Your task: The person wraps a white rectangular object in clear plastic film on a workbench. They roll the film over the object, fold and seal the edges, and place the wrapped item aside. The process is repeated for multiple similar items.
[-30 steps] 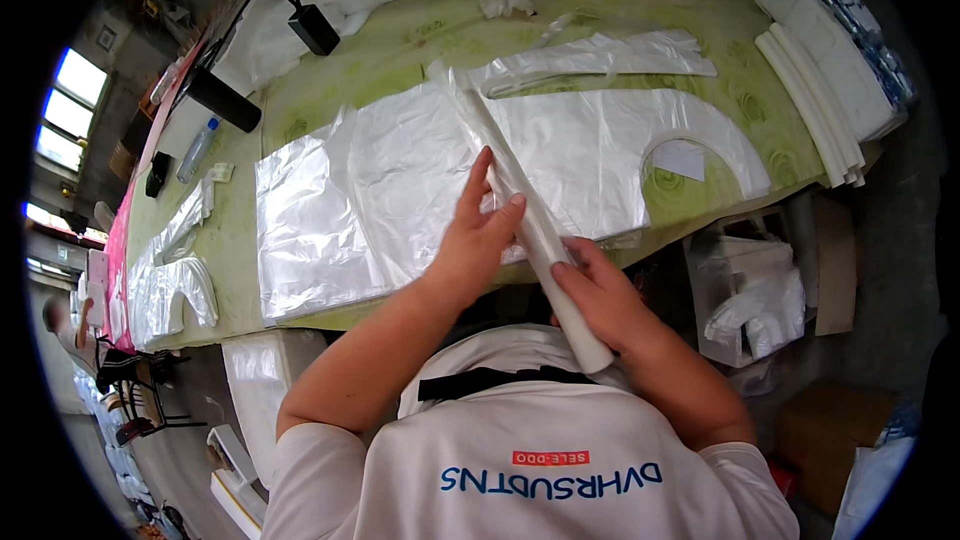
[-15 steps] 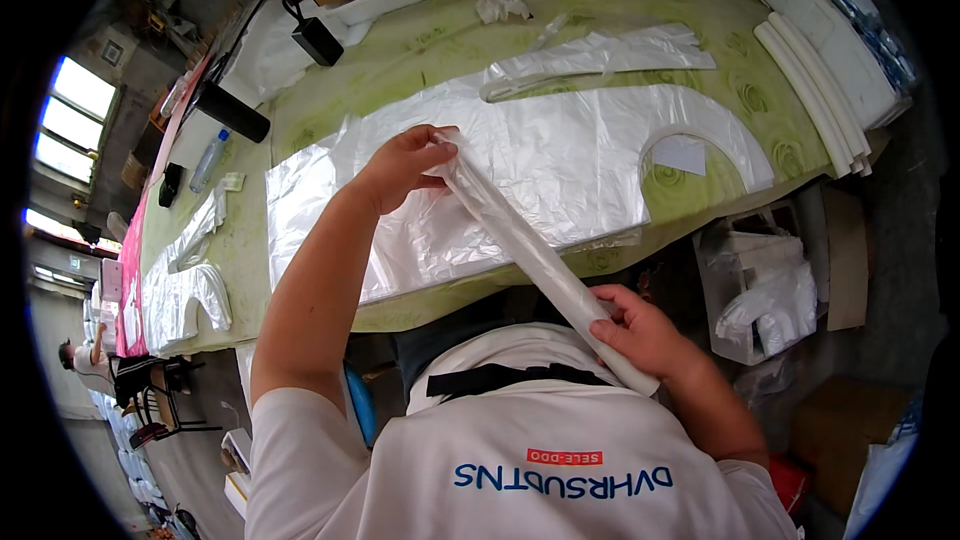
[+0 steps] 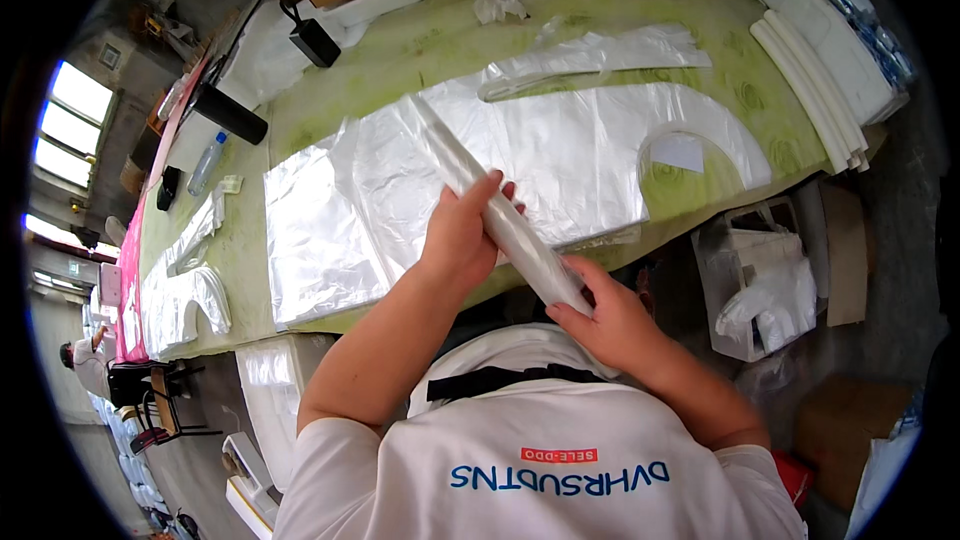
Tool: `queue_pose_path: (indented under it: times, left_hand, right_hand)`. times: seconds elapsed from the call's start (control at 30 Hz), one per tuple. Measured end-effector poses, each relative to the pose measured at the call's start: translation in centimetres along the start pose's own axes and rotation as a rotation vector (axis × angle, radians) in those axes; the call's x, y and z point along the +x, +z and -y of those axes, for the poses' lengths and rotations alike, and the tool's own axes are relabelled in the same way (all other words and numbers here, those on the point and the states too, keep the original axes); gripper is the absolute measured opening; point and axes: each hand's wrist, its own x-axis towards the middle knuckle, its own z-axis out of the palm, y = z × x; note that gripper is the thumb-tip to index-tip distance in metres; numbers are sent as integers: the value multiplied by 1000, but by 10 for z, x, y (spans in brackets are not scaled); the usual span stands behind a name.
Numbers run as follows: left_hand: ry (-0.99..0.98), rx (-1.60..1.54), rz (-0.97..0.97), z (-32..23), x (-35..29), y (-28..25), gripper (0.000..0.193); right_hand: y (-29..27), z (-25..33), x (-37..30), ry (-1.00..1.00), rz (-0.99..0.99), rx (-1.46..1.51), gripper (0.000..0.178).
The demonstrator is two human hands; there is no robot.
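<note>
Overexposed window [image 3: 74, 124] — black fisheye rim

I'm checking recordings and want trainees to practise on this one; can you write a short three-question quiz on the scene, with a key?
1. True or false: only the right hand touches the plastic roll.
2. Which hand grips the roll higher in the picture? A) left hand; B) right hand; C) both level.
3. Fill in: the cap on the clear plastic bottle is ____.

Key: 1. False, both hands hold it. 2. A. 3. Blue.
</note>
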Motion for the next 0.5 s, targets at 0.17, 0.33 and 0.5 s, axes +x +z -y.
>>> queue_pose_path:
  times: [0.17, 0.33, 0.5]
  left_hand:
    - [13, -196, 46, -9, 20, -3, 32]
    - [7, -226, 235, -16, 31, -15, 62]
    - [139, -51, 85, -26, 49, -16, 71]
  right_hand:
    - [9, -21, 23, -37, 1, 343, 52]
    - [13, -10, 35, 216, 139, 508, 46]
    - [14, -26, 29, 187, 81, 396, 44]
